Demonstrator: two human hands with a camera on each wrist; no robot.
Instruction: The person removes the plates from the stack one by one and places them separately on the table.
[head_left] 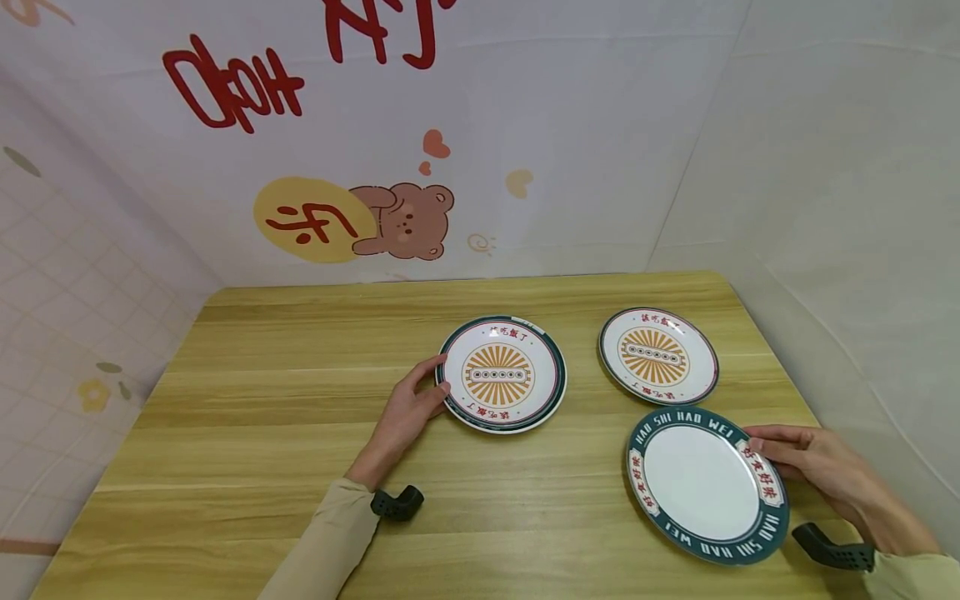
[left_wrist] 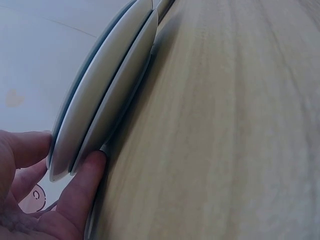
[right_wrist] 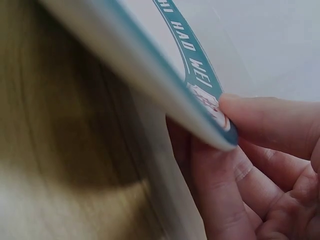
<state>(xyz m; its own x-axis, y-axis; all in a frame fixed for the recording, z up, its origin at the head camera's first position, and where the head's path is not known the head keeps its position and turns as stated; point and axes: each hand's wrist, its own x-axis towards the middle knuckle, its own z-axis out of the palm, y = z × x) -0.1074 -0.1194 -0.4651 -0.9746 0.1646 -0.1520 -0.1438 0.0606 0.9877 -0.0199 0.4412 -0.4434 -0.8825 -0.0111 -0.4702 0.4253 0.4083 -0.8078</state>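
Near the middle of the table is a small stack of plates [head_left: 501, 375], the top one white with an orange sunburst and red characters. My left hand [head_left: 405, 412] grips its left rim, thumb above and fingers beneath; the left wrist view shows the stacked edges [left_wrist: 102, 95] close over the wood. On the right, my right hand [head_left: 821, 462] pinches the right rim of a plate with a broad green lettered border [head_left: 705, 487]. That plate is held above the table, its underside showing in the right wrist view. Just behind it lies another sunburst plate [head_left: 658, 356].
The wooden table [head_left: 285, 400] meets a white printed cloth wall [head_left: 585, 150] at its back edge. Plain white cloth [head_left: 847, 192] hangs along the right side, close to my right hand. A patterned cloth [head_left: 75, 317] borders the left.
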